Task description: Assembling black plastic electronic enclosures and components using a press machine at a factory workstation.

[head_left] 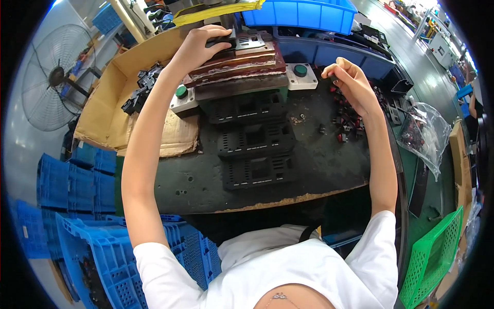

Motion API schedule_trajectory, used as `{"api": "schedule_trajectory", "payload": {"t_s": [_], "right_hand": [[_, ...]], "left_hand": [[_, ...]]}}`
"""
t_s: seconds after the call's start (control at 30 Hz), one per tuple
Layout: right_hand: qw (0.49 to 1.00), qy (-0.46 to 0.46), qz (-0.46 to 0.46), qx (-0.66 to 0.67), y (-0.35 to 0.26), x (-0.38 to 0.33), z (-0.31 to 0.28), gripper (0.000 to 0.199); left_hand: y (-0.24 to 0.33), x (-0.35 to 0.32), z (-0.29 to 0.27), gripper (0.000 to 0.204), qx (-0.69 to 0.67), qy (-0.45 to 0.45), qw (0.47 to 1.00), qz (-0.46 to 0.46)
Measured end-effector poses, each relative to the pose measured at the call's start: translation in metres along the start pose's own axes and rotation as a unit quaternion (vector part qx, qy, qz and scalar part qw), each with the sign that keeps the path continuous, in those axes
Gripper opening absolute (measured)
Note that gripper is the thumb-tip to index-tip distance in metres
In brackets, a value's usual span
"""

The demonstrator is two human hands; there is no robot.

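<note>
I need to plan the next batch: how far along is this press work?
Done, apparently: three black plastic panels lie in a row on the bench. In hand: the left hand places a black part on the press fixture; the right hand picks from small red-and-black switches. Left: many switches remain.

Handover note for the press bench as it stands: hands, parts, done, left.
Left hand: on a black part at the press fixture, fingers closed over it.
Right hand: raised over the small red and black parts, pinching something small; too small to tell what.
Three black plates lie in a row on the bench in front of the fixture.
Both green buttons untouched.
Done: part at the fixture. Left: seating unconfirmed, neither button pressed.
</note>
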State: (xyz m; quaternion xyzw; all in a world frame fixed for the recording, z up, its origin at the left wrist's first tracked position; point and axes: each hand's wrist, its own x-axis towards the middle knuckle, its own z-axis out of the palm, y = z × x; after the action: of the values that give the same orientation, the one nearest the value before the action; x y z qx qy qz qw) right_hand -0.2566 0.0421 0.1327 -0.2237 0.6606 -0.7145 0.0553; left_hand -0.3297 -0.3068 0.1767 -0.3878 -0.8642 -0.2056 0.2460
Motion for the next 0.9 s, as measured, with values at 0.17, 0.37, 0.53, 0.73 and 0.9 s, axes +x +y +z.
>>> {"api": "schedule_trajectory", "payload": {"t_s": [0.17,0.37,0.53,0.73,0.9], "right_hand": [[0.994,-0.013,-0.002,0.108,0.007,0.003,-0.006,0.013],[0.986,0.009,0.015,0.164,0.006,0.001,-0.002,0.021],[0.985,0.042,0.037,0.166,0.001,0.002,0.007,0.026],[0.986,0.027,0.044,0.159,0.002,0.001,0.004,0.030],[0.989,0.022,0.032,0.140,0.002,0.002,0.007,0.033]], "left_hand": [[0.000,-0.001,-0.002,0.026,0.027,0.009,0.999,0.027],[0.001,-0.004,0.004,0.024,0.051,0.026,0.998,0.029],[-0.001,-0.006,0.006,0.022,0.072,0.043,0.996,0.027],[-0.004,-0.005,0.006,0.020,0.082,-0.011,0.996,-0.024],[-0.002,-0.009,0.005,0.024,-0.005,-0.029,0.998,-0.059]]}}
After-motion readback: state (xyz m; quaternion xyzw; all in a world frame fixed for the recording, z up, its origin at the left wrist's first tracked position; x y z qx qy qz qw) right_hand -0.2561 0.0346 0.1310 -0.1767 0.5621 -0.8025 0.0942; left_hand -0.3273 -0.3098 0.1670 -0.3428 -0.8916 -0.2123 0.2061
